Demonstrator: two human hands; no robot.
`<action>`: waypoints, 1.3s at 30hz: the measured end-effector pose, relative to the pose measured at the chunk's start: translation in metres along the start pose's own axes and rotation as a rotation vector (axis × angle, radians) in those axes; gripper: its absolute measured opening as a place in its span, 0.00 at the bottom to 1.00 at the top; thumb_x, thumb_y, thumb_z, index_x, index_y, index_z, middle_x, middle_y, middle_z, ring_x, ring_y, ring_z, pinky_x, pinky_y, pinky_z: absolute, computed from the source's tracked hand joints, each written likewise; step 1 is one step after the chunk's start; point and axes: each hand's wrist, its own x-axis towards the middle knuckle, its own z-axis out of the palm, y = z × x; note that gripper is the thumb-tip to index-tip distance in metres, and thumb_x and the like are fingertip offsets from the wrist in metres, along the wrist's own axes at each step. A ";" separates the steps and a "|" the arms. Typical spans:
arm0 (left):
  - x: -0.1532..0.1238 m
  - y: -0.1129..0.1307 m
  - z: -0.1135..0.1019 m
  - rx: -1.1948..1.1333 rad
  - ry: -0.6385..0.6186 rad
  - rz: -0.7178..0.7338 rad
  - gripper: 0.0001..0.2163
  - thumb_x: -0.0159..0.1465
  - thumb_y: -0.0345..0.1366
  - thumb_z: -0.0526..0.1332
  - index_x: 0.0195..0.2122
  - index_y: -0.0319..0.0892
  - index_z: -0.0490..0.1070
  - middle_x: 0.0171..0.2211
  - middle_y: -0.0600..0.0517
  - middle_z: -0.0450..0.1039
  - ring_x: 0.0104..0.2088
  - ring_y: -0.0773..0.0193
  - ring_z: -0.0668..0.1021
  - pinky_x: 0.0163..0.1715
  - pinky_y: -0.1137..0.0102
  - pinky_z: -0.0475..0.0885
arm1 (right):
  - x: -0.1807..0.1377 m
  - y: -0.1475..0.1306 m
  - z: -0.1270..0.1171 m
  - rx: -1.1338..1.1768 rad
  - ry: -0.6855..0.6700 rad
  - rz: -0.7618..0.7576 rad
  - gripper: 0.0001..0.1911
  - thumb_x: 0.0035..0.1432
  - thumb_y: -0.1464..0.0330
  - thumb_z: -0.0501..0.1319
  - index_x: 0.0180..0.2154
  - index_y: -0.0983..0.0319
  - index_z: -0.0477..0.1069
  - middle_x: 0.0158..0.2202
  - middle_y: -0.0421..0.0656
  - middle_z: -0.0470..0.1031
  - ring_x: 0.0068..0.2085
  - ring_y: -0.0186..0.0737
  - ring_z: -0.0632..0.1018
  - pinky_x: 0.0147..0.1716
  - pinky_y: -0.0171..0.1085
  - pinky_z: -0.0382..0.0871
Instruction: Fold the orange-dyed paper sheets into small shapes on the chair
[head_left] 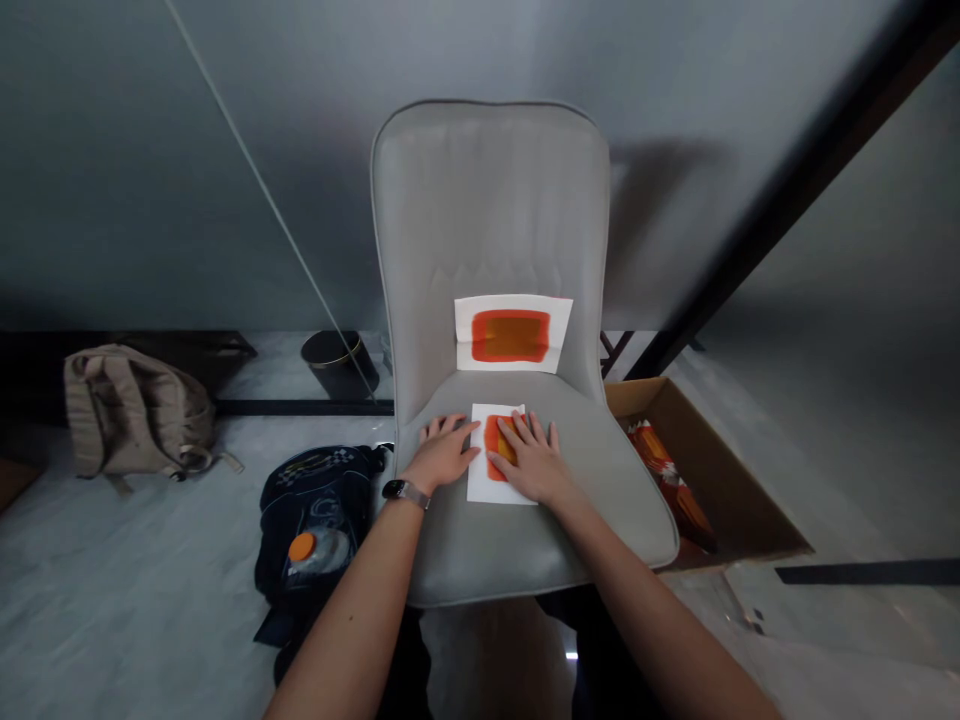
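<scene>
On the seat of the grey upholstered chair (487, 200), a small white paper sheet (486, 488) with an orange patch lies flat, partly under the right hand (534, 460). Right hand open, palm down, resting over the sheet's right side and part of the patch, not grasping. Left hand (442, 452) also open and flat on the seat, just left of the sheet, fingertips at its edge. Watch (405, 492) on left wrist. Larger white sheet (514, 333) with orange rectangle sits against the chair's backrest. Left of the chair: dark backpack (315, 510), beige backpack (135, 410). Right of it: cardboard box (697, 470) holding an orange patterned packet (664, 480).
</scene>
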 end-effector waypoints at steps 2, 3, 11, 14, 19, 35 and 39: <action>0.001 -0.001 0.001 0.000 -0.003 0.002 0.25 0.72 0.46 0.55 0.70 0.54 0.62 0.71 0.49 0.58 0.67 0.39 0.62 0.63 0.47 0.60 | 0.000 0.000 -0.001 -0.001 -0.001 0.000 0.44 0.68 0.38 0.40 0.75 0.52 0.47 0.78 0.42 0.39 0.76 0.58 0.40 0.71 0.66 0.29; 0.001 -0.001 0.001 -0.002 -0.003 0.003 0.25 0.72 0.46 0.55 0.70 0.54 0.62 0.71 0.48 0.58 0.67 0.38 0.61 0.63 0.47 0.60 | -0.001 0.000 -0.001 -0.001 0.000 0.001 0.43 0.68 0.38 0.40 0.75 0.52 0.47 0.78 0.42 0.39 0.76 0.58 0.40 0.71 0.65 0.29; 0.004 0.011 0.007 0.045 0.039 -0.048 0.28 0.71 0.49 0.57 0.72 0.58 0.58 0.70 0.46 0.59 0.66 0.37 0.62 0.63 0.46 0.57 | 0.000 -0.003 -0.009 0.033 -0.012 0.001 0.44 0.67 0.37 0.41 0.75 0.53 0.48 0.78 0.43 0.40 0.76 0.59 0.41 0.70 0.66 0.29; 0.005 0.012 0.008 0.059 0.019 -0.045 0.27 0.70 0.49 0.58 0.70 0.61 0.61 0.71 0.46 0.58 0.67 0.36 0.62 0.63 0.44 0.57 | -0.005 0.000 -0.022 0.025 -0.055 -0.030 0.45 0.67 0.37 0.41 0.75 0.55 0.49 0.77 0.44 0.42 0.76 0.61 0.42 0.70 0.68 0.30; 0.006 0.011 0.007 0.050 0.013 -0.043 0.27 0.70 0.49 0.57 0.71 0.60 0.61 0.71 0.44 0.58 0.66 0.35 0.62 0.62 0.43 0.58 | -0.027 0.007 -0.037 -0.026 -0.075 -0.070 0.49 0.66 0.36 0.38 0.73 0.63 0.54 0.75 0.49 0.52 0.76 0.64 0.44 0.69 0.69 0.25; 0.006 0.016 -0.001 0.048 -0.004 -0.073 0.27 0.69 0.50 0.57 0.70 0.60 0.61 0.70 0.47 0.59 0.64 0.36 0.65 0.60 0.46 0.61 | -0.013 -0.004 -0.046 -0.072 -0.037 -0.014 0.38 0.71 0.45 0.43 0.65 0.63 0.68 0.70 0.55 0.64 0.70 0.63 0.61 0.68 0.68 0.41; 0.006 0.022 0.000 0.055 0.000 -0.101 0.28 0.69 0.53 0.56 0.69 0.59 0.63 0.69 0.47 0.60 0.64 0.37 0.65 0.60 0.46 0.60 | -0.027 0.005 -0.034 -0.060 -0.003 -0.036 0.41 0.71 0.45 0.46 0.71 0.66 0.59 0.72 0.55 0.59 0.71 0.64 0.59 0.68 0.67 0.41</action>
